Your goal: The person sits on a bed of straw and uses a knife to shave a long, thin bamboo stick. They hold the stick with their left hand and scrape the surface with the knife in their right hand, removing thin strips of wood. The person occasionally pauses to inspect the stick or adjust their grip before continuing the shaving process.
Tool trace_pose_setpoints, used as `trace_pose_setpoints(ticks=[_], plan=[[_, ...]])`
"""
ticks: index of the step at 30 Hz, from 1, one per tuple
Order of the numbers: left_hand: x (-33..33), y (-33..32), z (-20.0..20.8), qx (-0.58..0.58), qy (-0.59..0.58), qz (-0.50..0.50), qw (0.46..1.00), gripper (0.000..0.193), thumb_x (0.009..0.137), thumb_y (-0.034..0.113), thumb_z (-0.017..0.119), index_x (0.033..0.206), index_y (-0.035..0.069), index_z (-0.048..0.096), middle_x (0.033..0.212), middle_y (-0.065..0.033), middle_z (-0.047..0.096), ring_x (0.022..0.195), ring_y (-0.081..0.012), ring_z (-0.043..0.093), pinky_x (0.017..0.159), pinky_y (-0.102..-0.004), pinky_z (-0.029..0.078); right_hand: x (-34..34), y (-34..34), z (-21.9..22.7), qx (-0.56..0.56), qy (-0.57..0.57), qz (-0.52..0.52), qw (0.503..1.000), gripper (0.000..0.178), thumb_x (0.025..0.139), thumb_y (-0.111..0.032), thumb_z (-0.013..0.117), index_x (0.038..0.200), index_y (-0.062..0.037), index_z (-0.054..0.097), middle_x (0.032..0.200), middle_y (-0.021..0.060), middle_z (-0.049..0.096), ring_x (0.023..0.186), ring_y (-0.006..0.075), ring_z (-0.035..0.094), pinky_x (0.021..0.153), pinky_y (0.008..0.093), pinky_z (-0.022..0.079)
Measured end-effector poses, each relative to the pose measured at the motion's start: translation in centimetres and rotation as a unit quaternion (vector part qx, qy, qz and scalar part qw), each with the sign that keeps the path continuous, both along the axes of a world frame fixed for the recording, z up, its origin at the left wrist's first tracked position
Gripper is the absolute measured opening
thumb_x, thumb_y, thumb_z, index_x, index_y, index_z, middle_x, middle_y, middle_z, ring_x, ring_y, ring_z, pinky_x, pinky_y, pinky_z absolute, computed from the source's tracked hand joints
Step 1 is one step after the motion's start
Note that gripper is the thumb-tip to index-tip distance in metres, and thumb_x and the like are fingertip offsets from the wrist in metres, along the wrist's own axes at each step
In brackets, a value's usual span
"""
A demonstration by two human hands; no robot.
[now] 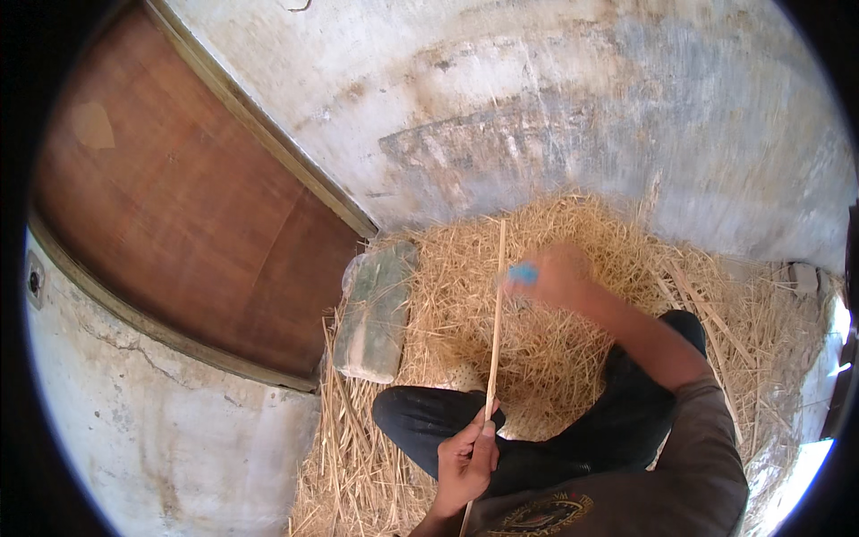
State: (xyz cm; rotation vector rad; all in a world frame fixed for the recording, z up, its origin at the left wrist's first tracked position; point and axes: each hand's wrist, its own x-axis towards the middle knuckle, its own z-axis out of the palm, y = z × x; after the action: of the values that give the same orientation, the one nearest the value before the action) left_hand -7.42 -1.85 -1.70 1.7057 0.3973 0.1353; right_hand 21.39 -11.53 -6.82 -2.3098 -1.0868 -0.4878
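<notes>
Closed round the lower part of a long, thin, pale bamboo strip [497, 331] is my left hand [467, 458], above my folded legs. The strip stands nearly upright in the picture, its tip over the straw, and its lower end runs down past my hand. Beside its upper part, my right hand [565, 271] is smeared by motion and looks closed. A small bright blue thing [523, 274] shows at its fingers, close to the strip. Whether it is held or wrapped on a finger, I cannot tell.
Loose straw-like shavings [564, 358] cover the floor around my legs. A greenish block [380, 313] lies left of them, beside a brown door panel [197, 188]. Several longer strips [707, 309] lie at the right. A stained white wall [537, 116] rises behind.
</notes>
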Motion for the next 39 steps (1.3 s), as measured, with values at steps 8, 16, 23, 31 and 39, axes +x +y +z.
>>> trace_pose_setpoints(ticks=[8, 16, 23, 31, 39], plan=[[-0.2, 0.7, -0.1, -0.042, -0.008, 0.011, 0.999, 0.034, 0.1, 0.013, 0.044, 0.13, 0.001, 0.052, 0.056, 0.0014, 0.048, 0.044, -0.0033, 0.04, 0.042, -0.0182, 0.032, 7.3, -3.2, 1.2, 0.109, 0.179, -0.161, 0.965, 0.074, 0.088, -0.068, 0.039, 0.052, -0.0049, 0.053, 0.043, 0.0048, 0.038, 0.041, 0.021, 0.04, 0.043, 0.0394, 0.033], [7.8, 6.6, 3.7, 0.053, -0.169, 0.052, 0.983, 0.034, 0.101, 0.021, 0.04, 0.127, 0.001, 0.051, 0.053, -0.0014, 0.05, 0.036, -0.0056, 0.041, 0.035, -0.019, 0.033, 1.0, -1.7, 0.7, 0.087, 0.193, -0.003, 0.977, 0.071, 0.088, -0.065, 0.043, 0.053, -0.0029, 0.052, 0.044, 0.0065, 0.037, 0.04, 0.02, 0.037, 0.043, 0.0393, 0.03], [18.0, 13.5, 17.5, 0.125, -0.398, 0.087, 0.905, 0.035, 0.1, 0.02, 0.041, 0.122, -0.005, 0.052, 0.06, -0.0035, 0.055, 0.044, -0.0098, 0.051, 0.042, -0.0218, 0.039, 1.8, -1.7, 0.1, 0.13, 0.215, 0.016, 0.968, 0.068, 0.088, -0.061, 0.046, 0.053, -0.0031, 0.047, 0.045, 0.0046, 0.036, 0.041, 0.0178, 0.034, 0.044, 0.0381, 0.027], [23.0, 14.3, 21.4, 0.137, -0.399, 0.077, 0.903, 0.033, 0.098, 0.017, 0.043, 0.12, -0.005, 0.053, 0.068, -0.0076, 0.061, 0.048, -0.0128, 0.056, 0.047, -0.0237, 0.043, 1.4, -1.6, -1.8, 0.169, 0.298, 0.104, 0.934, 0.057, 0.089, -0.054, 0.051, 0.066, -0.0024, 0.057, 0.055, 0.0041, 0.048, 0.05, 0.0139, 0.044, 0.049, 0.0338, 0.035], [25.8, 11.5, 19.5, 0.108, -0.361, 0.024, 0.926, 0.034, 0.099, 0.018, 0.041, 0.123, -0.004, 0.05, 0.067, -0.0096, 0.062, 0.043, -0.0132, 0.055, 0.044, -0.0243, 0.043, -13.0, 2.4, 1.5, 0.078, 0.514, 0.369, 0.77, 0.035, 0.086, -0.04, 0.065, 0.097, -0.0061, 0.067, 0.064, -0.0039, 0.053, 0.06, 0.0056, 0.049, 0.055, 0.0248, 0.039]])
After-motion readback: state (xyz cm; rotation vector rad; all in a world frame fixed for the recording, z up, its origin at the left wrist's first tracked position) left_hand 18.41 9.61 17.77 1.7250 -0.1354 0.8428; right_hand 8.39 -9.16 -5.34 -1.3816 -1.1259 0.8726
